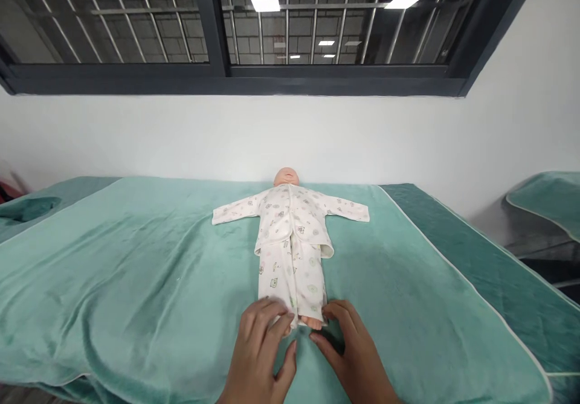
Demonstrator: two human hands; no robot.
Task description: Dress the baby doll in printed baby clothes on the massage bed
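A baby doll (286,177) lies on its back on a teal towel (136,283), head toward the wall, arms spread. It wears a white printed top (290,217) and matching trousers (292,280). My left hand (260,346) rests at the left trouser cuff, its fingertips touching the fabric, thumb apart. My right hand (351,346) sits just right of the doll's feet (312,322), fingers curved and spread, thumb pointing at the toes. Neither hand holds anything.
The towel covers a table with a darker green cover (475,259) showing at the right. A white wall and a barred window (254,23) are behind. Another green-covered surface (548,202) stands at the far right.
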